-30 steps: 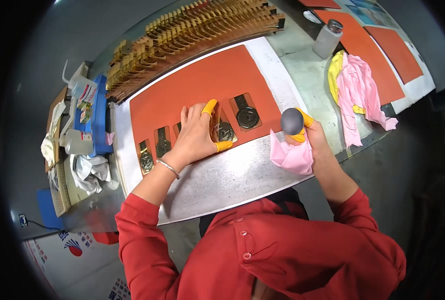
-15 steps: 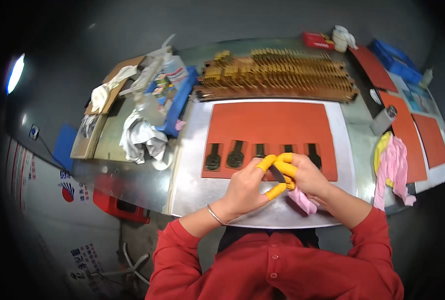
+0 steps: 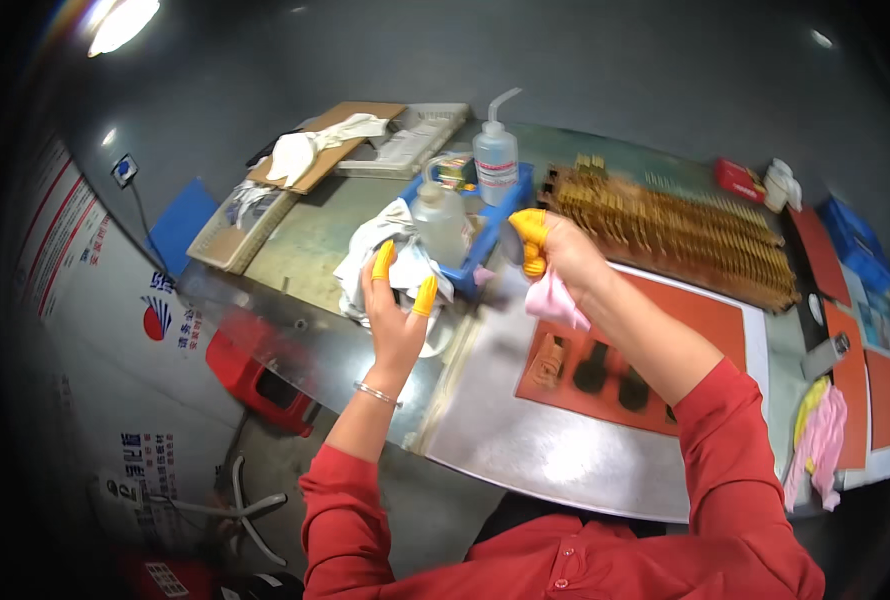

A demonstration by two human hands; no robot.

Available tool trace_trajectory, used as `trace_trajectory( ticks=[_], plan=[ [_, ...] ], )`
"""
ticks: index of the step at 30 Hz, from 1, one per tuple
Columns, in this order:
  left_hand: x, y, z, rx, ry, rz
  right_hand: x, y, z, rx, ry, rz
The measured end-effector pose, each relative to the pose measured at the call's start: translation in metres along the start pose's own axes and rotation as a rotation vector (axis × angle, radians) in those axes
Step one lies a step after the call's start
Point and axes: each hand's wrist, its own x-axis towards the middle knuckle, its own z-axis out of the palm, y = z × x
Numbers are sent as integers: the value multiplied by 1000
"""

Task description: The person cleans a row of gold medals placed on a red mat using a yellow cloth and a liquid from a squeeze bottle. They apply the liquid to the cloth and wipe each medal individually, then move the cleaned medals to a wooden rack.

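My left hand [image 3: 395, 315], with yellow finger cots, reaches over a crumpled white cloth [image 3: 375, 245] at the left. Its fingers are apart, and I cannot tell whether they press on the cloth. My right hand [image 3: 555, 250], also in yellow finger cots, is raised near the blue tray. Its closed fingers grip a dark, rounded flat piece [image 3: 511, 243], and a pink cloth [image 3: 557, 303] hangs from the same hand. Below it, several dark flat pieces [image 3: 592, 368] with round ends lie on the orange mat [image 3: 555, 400]; my right forearm hides part of the row.
A blue tray [image 3: 490, 240] holds a tall squeeze bottle [image 3: 496, 165], and a second squeeze bottle [image 3: 440, 220] stands beside the white cloth. Racked brass-coloured pieces [image 3: 665, 215] line the back. At the right are a grey bottle [image 3: 825, 355] and a hanging pink cloth [image 3: 823, 430].
The view has swung left. My hands, together over the mat before, have parted: the left has moved to the white cloth, the right has risen leftward with the dark piece and pink cloth.
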Motion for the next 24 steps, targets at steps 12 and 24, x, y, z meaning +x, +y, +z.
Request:
trace_trajectory(
  ticks=[12, 24],
  plan=[
    [45, -51, 78, -79, -120, -315, 121, 5, -22, 209, -118, -152],
    [49, -64, 81, -132, -119, -377, 123, -1, -5, 277, -115, -117]
  ],
)
